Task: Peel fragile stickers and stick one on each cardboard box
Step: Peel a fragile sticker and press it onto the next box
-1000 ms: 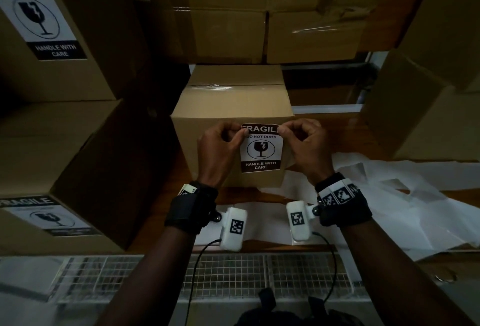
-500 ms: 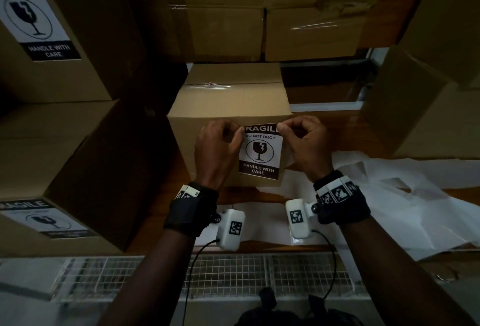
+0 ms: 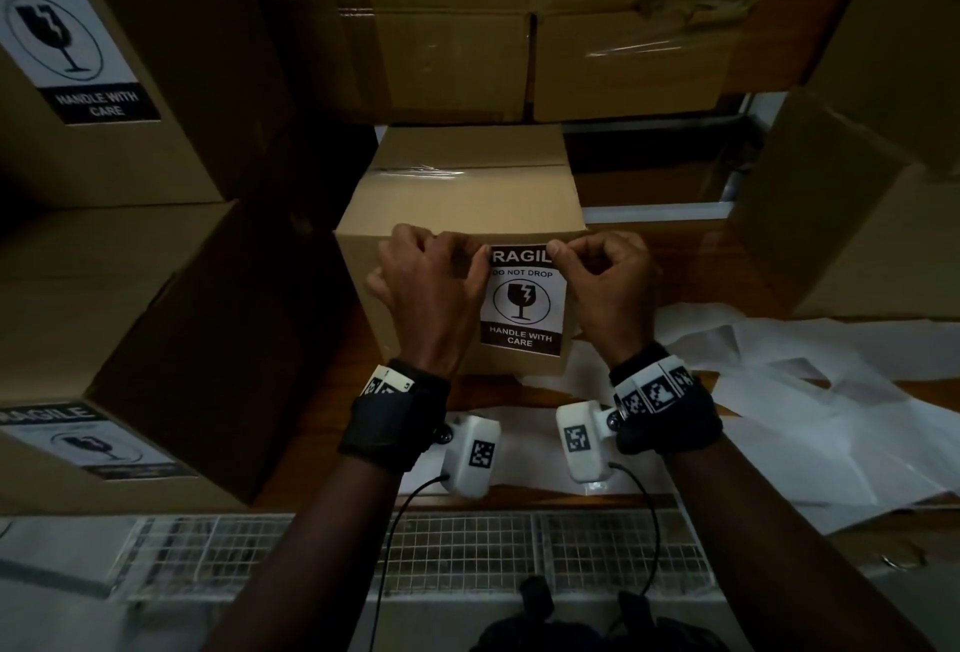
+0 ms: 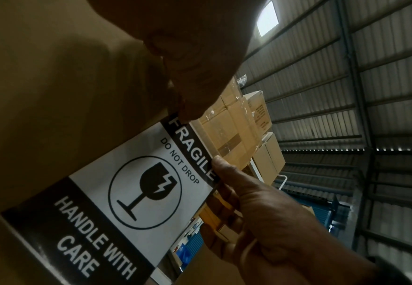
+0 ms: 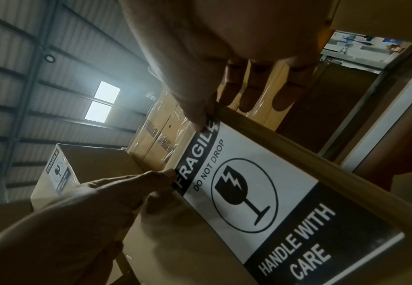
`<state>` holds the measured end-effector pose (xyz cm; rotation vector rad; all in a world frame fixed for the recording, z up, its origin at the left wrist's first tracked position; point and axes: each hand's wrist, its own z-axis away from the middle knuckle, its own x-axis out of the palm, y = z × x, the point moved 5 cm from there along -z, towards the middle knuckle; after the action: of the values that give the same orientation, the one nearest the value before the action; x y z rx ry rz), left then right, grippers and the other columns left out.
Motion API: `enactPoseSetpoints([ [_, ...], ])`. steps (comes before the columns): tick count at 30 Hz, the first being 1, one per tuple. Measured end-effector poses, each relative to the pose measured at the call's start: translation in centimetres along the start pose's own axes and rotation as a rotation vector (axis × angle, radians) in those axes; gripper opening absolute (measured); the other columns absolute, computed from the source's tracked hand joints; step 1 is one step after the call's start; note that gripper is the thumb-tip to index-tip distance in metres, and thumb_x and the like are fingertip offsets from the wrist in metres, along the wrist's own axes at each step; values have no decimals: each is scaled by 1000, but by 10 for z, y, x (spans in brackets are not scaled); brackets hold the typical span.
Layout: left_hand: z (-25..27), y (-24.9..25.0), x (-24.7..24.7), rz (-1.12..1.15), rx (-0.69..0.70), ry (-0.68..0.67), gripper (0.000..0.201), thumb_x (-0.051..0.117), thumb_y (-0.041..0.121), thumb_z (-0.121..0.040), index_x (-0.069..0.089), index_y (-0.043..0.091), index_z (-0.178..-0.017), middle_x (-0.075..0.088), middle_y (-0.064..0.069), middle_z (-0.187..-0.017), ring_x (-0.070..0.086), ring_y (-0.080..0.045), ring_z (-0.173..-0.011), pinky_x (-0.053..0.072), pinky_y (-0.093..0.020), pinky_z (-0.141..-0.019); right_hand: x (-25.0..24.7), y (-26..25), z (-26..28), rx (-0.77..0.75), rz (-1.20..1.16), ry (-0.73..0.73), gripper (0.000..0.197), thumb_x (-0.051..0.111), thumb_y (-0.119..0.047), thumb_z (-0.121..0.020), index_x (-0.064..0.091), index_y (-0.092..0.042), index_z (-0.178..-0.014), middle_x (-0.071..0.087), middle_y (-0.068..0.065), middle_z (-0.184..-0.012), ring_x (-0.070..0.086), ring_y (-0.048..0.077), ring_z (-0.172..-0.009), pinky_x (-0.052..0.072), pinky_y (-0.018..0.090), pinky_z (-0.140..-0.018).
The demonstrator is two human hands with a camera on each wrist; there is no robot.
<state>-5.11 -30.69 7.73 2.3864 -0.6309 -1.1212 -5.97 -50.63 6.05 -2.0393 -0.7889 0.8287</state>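
A black-and-white fragile sticker (image 3: 522, 303) hangs against the front face of a small taped cardboard box (image 3: 457, 194) at the middle of the wooden table. My left hand (image 3: 480, 256) pinches its top left corner, and my right hand (image 3: 558, 251) pinches the top right one. In the left wrist view the sticker (image 4: 131, 192) lies along the box face (image 4: 53, 96), with its top edge still held off the cardboard. The right wrist view shows the sticker (image 5: 248, 192) close to the box's right edge, thumb and forefinger of my right hand (image 5: 200, 119) on the corner.
Two larger boxes at the left carry stickers (image 3: 78, 28) (image 3: 93, 443). More boxes are stacked behind (image 3: 519, 28), and another stands at the right (image 3: 857, 210). White backing sheets (image 3: 779, 417) litter the table on the right. A wire mesh shelf (image 3: 415, 553) runs along the near edge.
The sticker has sunk slightly down the box's front face. Both hands keep their pinch on its top corners.
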Motion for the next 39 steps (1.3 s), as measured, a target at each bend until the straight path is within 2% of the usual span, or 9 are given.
enactPoseSetpoints([
  [5,-3,-2,1,-31,63,36,16,75,44,-83,72,29,-86,46,-2,-150,24,-29,-149,13,-65,-110,1,-1,-1,-22,-6,21,12,78,-26,-86,67,-21,-86,62,4,-113,58,8,-100,48,15,-83],
  [11,-6,-12,12,154,85,-64,17,62,48,-87,65,32,-83,57,1,-141,32,-22,-146,23,-72,-109,1,4,-1,-49,-9,-11,13,76,-24,-88,68,-14,-84,68,4,-109,57,7,-110,40,4,-85],
  [15,-9,-14,14,175,86,-103,14,53,55,-85,55,41,-81,56,2,-143,33,-23,-145,29,-70,-107,1,3,-3,-74,-8,-11,12,76,-25,-88,68,-16,-85,69,5,-107,59,12,-110,47,18,-90],
  [21,-10,-10,13,127,41,-72,16,62,48,-85,63,33,-81,58,7,-140,35,-18,-141,28,-65,-105,3,6,-5,-72,-6,-3,12,74,-32,-86,65,-24,-85,68,7,-107,64,20,-105,58,44,-88],
  [24,-14,-14,15,177,60,-42,15,61,50,-82,56,36,-84,61,7,-130,43,-19,-135,37,-64,-100,2,6,-6,-90,-10,10,12,75,-31,-86,65,-25,-86,68,4,-106,65,15,-99,60,38,-84],
  [27,-15,-18,15,209,63,-20,28,65,51,-82,51,39,-103,60,9,-122,48,-18,-126,43,-61,-96,2,7,-5,-126,-15,11,15,76,-30,-87,63,-25,-92,67,-1,-101,64,8,-89,59,27,-76],
  [31,-17,-19,15,180,123,-69,47,66,45,-88,58,29,-131,56,3,-133,40,-22,-131,40,-60,-99,1,15,-10,-113,-123,2,39,80,-29,-85,55,-19,-112,68,-3,-103,69,7,-90,59,22,-72],
  [35,-15,-18,19,106,122,-117,52,59,58,-89,58,35,-135,46,0,-135,31,-22,-134,33,-59,-102,4,22,-21,-284,13,-129,48,65,-37,-93,57,-18,-136,57,3,-124,57,11,-108,54,26,-86],
  [39,-14,-10,27,56,102,-83,64,58,78,-81,62,36,-131,43,-6,-131,31,-27,-130,41,-58,-99,5,24,-28,-384,96,-161,47,48,-39,-100,61,-13,-137,55,15,-119,48,6,-103,49,21,-80],
])
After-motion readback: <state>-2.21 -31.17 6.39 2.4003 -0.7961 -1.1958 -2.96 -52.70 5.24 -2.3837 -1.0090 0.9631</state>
